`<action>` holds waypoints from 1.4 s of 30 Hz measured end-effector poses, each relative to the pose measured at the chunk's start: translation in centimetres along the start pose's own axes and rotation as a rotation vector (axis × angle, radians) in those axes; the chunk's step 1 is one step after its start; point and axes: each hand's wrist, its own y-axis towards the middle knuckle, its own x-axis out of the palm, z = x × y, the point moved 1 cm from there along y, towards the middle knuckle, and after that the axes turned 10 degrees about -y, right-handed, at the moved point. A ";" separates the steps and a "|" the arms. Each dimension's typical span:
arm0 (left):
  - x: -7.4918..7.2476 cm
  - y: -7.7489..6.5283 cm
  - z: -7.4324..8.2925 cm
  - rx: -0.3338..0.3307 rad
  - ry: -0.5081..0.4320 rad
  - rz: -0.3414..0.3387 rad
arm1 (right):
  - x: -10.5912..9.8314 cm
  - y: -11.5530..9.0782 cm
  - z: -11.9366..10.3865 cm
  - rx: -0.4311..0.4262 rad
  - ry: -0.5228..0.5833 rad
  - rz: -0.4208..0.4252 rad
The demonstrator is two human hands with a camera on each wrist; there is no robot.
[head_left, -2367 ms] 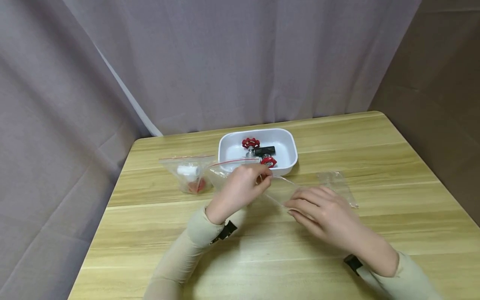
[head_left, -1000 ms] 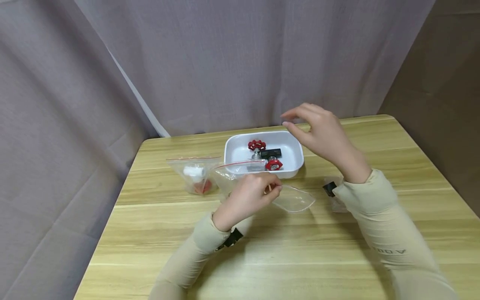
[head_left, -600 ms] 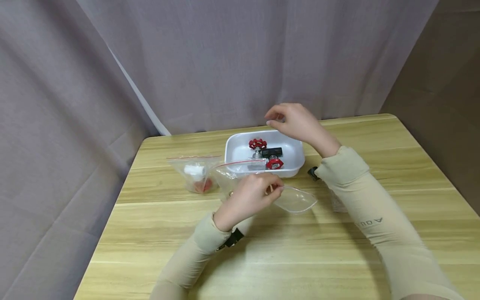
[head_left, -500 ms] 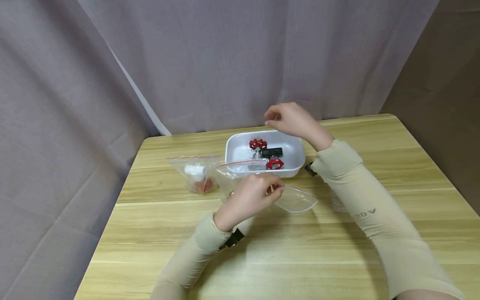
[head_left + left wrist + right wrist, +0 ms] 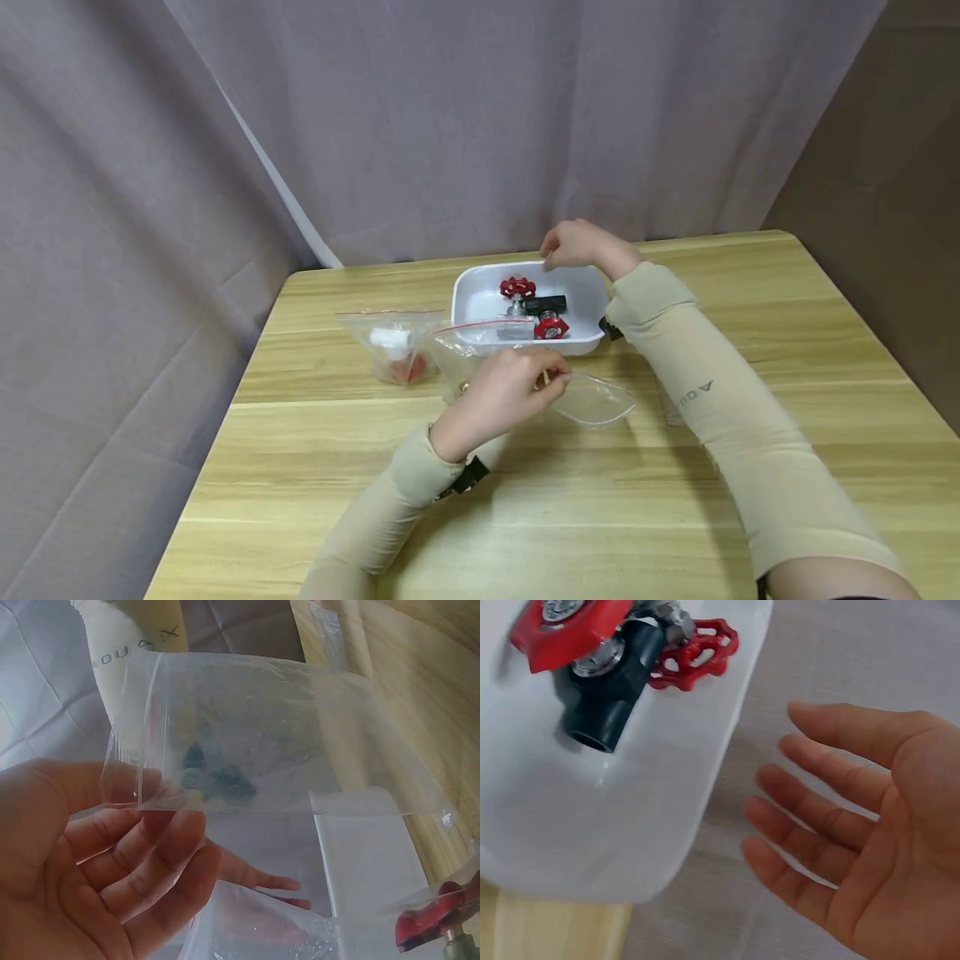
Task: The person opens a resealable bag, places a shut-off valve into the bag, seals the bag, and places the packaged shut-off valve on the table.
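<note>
My left hand (image 5: 512,385) pinches the edge of a clear zip bag (image 5: 255,735), thumb on one side and fingers on the other. In the head view the bag's mouth (image 5: 596,402) gapes toward the right. My right hand (image 5: 581,244) is over the far rim of a white tray (image 5: 588,300), fingers relaxed and apart, with nothing in them. Inside the tray lie a dark green valve (image 5: 611,682) with a red handle (image 5: 551,327) and a metal valve with a red handwheel (image 5: 517,287).
Left of the tray, a filled zip bag (image 5: 392,346) shows white and red pieces. A second red-striped bag (image 5: 457,354) stands between it and my left hand. Another flat clear bag (image 5: 672,410) is partly hidden under my right forearm. A curtain (image 5: 450,125) hangs behind the table.
My right hand let go of the clear bag's mouth, rose, then moved leftward and down toward the tray's far rim. The left hand keeps pinching the bag almost in place.
</note>
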 end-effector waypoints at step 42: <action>0.6 0.7 0.6 0.016 0.009 -0.029 | 4.8 0.6 0.9 0.054 -0.161 -0.119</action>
